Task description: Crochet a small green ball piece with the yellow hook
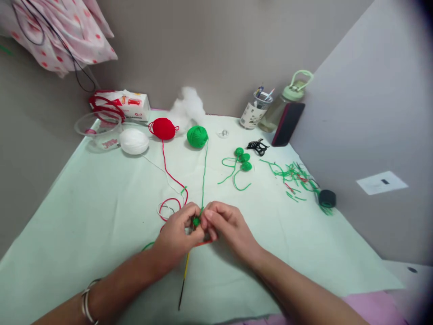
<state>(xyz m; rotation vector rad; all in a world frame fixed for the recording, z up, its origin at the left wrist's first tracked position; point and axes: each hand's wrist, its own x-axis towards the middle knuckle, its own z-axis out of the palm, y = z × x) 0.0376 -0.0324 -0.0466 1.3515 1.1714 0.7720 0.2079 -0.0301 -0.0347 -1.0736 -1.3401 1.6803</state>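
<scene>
My left hand and my right hand meet near the front middle of a pale green cloth. Both are closed in a pinch around a small green crochet piece. A green strand runs from the piece back to a green yarn ball. A yellow and black crochet hook sticks out below my left hand toward me. A red strand loops beside my left hand from a red yarn ball.
A white yarn ball, a clear plastic bowl and a tissue pack sit at the back left. White stuffing lies behind the balls. Three small green crochet pieces, a black hair clip, green yarn scraps, a pen cup and bottle are right.
</scene>
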